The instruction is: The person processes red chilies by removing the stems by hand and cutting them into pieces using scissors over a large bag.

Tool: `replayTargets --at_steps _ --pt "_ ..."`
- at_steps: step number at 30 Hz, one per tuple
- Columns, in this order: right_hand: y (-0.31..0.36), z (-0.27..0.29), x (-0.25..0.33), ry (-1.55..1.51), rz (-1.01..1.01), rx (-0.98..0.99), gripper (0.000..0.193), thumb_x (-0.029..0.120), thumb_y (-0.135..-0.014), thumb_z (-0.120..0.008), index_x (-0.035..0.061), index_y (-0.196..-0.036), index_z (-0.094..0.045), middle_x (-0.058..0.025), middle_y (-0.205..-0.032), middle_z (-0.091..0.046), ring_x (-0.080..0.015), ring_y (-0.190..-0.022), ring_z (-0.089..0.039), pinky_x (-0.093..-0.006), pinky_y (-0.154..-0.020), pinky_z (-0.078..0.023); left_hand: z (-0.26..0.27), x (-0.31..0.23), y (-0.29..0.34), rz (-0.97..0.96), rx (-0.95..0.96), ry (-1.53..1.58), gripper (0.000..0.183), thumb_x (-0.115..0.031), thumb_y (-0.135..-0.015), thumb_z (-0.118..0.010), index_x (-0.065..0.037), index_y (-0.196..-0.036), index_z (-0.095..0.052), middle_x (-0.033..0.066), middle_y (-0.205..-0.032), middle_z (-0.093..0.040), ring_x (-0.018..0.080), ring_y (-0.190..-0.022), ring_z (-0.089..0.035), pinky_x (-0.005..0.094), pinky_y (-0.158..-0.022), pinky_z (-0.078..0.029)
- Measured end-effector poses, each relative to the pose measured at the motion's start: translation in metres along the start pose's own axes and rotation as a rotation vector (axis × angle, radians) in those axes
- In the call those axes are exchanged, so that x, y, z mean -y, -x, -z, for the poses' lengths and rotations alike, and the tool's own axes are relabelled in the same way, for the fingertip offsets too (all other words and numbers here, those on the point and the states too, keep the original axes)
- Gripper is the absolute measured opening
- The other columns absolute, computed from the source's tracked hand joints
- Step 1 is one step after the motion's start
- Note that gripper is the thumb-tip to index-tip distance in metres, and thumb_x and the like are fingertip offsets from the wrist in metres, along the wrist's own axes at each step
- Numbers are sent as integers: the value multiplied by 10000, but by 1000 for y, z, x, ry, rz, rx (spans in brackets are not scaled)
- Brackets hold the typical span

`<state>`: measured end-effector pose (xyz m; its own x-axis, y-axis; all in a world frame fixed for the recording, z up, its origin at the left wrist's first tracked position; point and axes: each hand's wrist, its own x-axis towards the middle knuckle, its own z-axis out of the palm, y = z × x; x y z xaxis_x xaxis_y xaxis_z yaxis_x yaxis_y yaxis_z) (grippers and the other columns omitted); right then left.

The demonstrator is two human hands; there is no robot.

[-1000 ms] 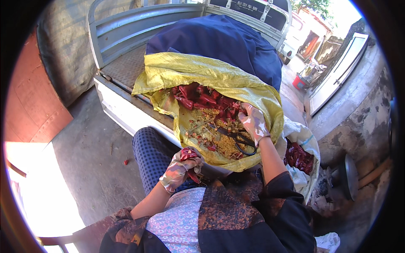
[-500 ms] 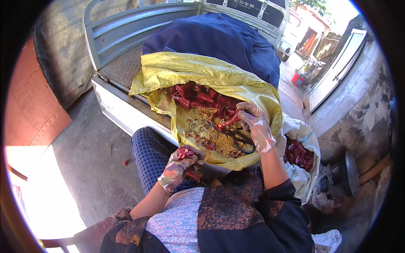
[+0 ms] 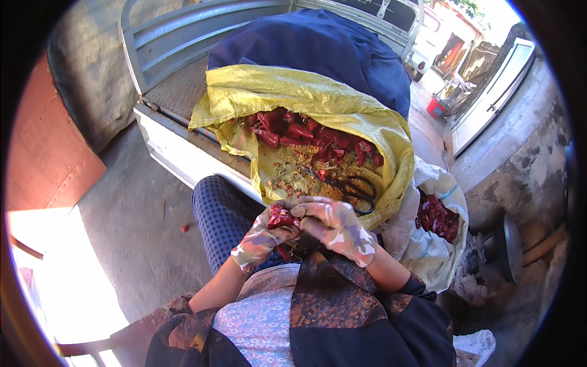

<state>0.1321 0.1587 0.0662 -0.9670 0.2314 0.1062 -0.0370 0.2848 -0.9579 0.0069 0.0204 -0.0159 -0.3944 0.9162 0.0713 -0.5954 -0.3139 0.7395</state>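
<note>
Dried red chili peppers [image 3: 282, 216] are gripped in my left hand [image 3: 260, 238], which wears a camouflage-patterned glove; one pepper end hangs below the fingers. My right hand [image 3: 336, 227], gloved alike, meets it above my lap, with fingers closed at the top of those peppers. The fingertips partly hide what they pinch. In front of both hands lies an open yellow woven sack [image 3: 263, 85]. Inside it are a heap of red chili peppers [image 3: 293, 129], many loose yellow seeds [image 3: 327, 191] and black-handled scissors [image 3: 361, 194].
The sack rests on a metal truck bed [image 3: 174, 92], against a dark blue cloth [image 3: 312, 49]. On the right, a white sack [image 3: 446, 251] holds more red peppers, with a dark round pan [image 3: 506, 248] beside it. A red bucket [image 3: 436, 107] stands farther back.
My right hand has moved from the peppers in the yellow sack, where it pinched one, back and left to my left hand. The left hand keeps its grip and is slightly higher.
</note>
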Motion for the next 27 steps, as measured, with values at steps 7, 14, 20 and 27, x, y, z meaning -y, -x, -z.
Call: replayTargets --at_steps 7,14,20,27 --pt "-7 7 15 559 304 79 290 0 -785 -641 19 -1073 -617 -145 -1061 -602 -279 -922 -631 -305 -800 -509 -3 0 -2 42 75 -63 701 33 -669 -723 -23 -1309 -444 50 -1081 -596 117 -927 -580 244 -809 -492" --pt "-6 3 -4 331 94 103 206 66 -775 -670 43 -975 -625 -133 -982 -596 -303 -831 -619 -358 -692 -511 -6 -7 2 147 38 -445 420 2 -716 -736 -25 -1101 -571 27 -1001 -639 104 -878 -584 271 -812 -498" --pt "-5 -7 1 924 555 15 174 -23 -763 -634 14 -932 -623 -132 -896 -611 -266 -752 -630 -307 -635 -498 3 4 2 -5 58 -496 399 -44 -736 -753 -23 -1092 -574 40 -1024 -635 118 -904 -584 282 -835 -495" --pt "-3 -26 -8 235 193 -205 104 -17 -821 -604 15 -920 -593 -50 -831 -572 -162 -734 -575 -252 -648 -450 10 18 0 -103 72 -301 352 -87 -753 -735 -25 -1069 -594 37 -865 -647 99 -684 -594 229 -538 -492"
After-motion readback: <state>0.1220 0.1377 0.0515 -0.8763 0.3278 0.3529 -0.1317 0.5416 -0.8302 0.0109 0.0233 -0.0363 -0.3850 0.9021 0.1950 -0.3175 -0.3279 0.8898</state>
